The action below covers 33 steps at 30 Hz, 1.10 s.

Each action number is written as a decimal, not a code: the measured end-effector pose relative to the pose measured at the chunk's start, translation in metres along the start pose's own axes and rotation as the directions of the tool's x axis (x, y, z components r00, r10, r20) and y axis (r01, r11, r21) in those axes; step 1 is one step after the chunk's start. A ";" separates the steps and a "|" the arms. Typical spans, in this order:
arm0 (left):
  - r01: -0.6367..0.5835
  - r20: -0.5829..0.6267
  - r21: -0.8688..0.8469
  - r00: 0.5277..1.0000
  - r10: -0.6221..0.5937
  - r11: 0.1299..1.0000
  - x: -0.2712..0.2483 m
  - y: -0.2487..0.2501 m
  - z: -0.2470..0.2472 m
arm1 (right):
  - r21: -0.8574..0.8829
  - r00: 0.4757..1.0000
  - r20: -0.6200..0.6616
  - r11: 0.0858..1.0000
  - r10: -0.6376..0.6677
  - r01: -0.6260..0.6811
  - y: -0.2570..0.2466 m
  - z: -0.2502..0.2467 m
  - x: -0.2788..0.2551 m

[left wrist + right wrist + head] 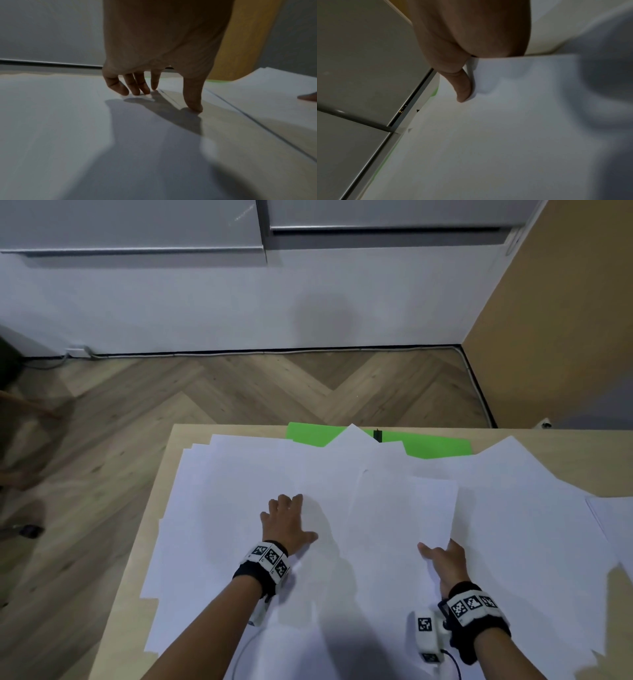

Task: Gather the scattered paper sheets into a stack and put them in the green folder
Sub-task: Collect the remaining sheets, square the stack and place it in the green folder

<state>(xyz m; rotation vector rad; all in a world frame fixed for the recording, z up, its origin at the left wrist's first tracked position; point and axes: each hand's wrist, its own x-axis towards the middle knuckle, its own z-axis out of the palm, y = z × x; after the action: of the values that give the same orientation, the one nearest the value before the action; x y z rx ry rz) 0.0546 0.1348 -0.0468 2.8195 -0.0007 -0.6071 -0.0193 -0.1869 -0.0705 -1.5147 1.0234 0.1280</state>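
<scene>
Several white paper sheets (239,508) lie spread and overlapping over most of the table. The green folder (435,445) lies at the far edge, its near part hidden under sheets, with a black clip (377,434) on it. My left hand (286,520) rests on the sheets left of centre; its fingertips (137,93) and thumb touch the paper. My right hand (442,556) pinches the near edge of one sheet (433,508), which stands raised off the pile. My thumb (462,92) lies on top of that sheet (522,108), and the fingers are hidden beneath it.
The light wooden table (161,508) ends at its left edge over a herringbone floor. Another sheet (613,518) lies apart at the far right. White cabinets and a wooden panel stand beyond the table.
</scene>
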 end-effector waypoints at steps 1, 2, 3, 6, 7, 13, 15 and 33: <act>-0.015 -0.002 0.050 1.000 0.015 0.999 0.000 -0.002 0.001 | 0.012 1.000 0.000 1.000 -0.004 0.004 0.000 0.001 -0.001; -0.008 -0.015 0.069 1.000 0.009 0.998 0.000 -0.004 0.002 | 0.021 1.000 0.008 1.000 -0.007 0.006 -0.001 0.000 -0.003; 0.008 -0.028 0.063 1.000 -0.006 0.998 0.001 -0.005 0.002 | 0.034 1.000 0.011 0.999 -0.003 0.003 -0.001 0.001 -0.004; 0.021 -0.014 0.097 1.000 -0.020 0.995 0.005 -0.006 -0.003 | 0.039 1.000 0.008 0.999 -0.004 0.004 -0.002 0.002 -0.005; 0.015 0.002 0.123 1.000 -0.015 0.992 0.006 -0.005 -0.006 | 0.041 1.000 0.004 0.999 0.001 -0.001 -0.002 0.002 -0.005; -0.003 -0.003 -0.045 1.000 0.003 0.999 0.009 0.001 -0.012 | 0.058 1.000 0.018 0.998 -0.009 0.008 -0.003 0.002 -0.008; 0.004 0.006 -0.167 1.000 -0.003 0.986 0.011 0.007 -0.015 | 0.063 1.000 0.021 0.998 -0.009 0.008 -0.003 0.002 -0.007; -0.367 -0.545 -0.775 0.800 -0.250 0.515 0.027 0.035 -0.124 | 0.032 0.975 0.220 0.998 0.044 -0.052 0.004 0.023 -0.002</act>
<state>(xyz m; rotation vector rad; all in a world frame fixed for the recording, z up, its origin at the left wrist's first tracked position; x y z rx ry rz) 0.1312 0.1305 0.0606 1.8389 0.2513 0.3255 -0.0124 -0.1657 -0.0781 -1.4075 0.8808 0.3019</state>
